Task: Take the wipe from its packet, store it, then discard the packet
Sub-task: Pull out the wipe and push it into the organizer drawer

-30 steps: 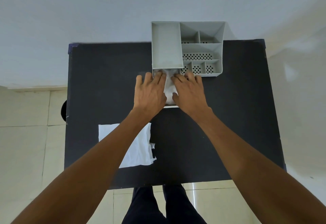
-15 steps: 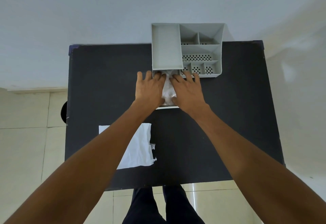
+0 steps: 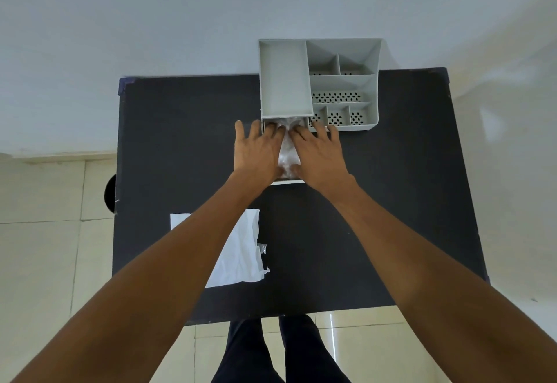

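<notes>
A crumpled white wipe (image 3: 287,153) lies in the pulled-out drawer (image 3: 287,182) at the front left of a grey organizer (image 3: 343,81). My left hand (image 3: 256,153) and my right hand (image 3: 319,156) rest flat on it from either side, fingers spread, fingertips at the organizer's front. Only a strip of the wipe shows between the two hands. The torn white packet (image 3: 241,259) lies flat on the black table (image 3: 391,201) near the front left, partly hidden by my left forearm. A small torn scrap (image 3: 263,248) sits at its right edge.
The organizer stands at the table's far edge against a pale wall and has one long tray and several small perforated compartments. A dark round object (image 3: 109,194) shows past the table's left edge. Tiled floor and my legs lie below the near edge.
Both hands have slid slightly toward the organizer and spread flatter over the wipe in the drawer. The packet has not moved.
</notes>
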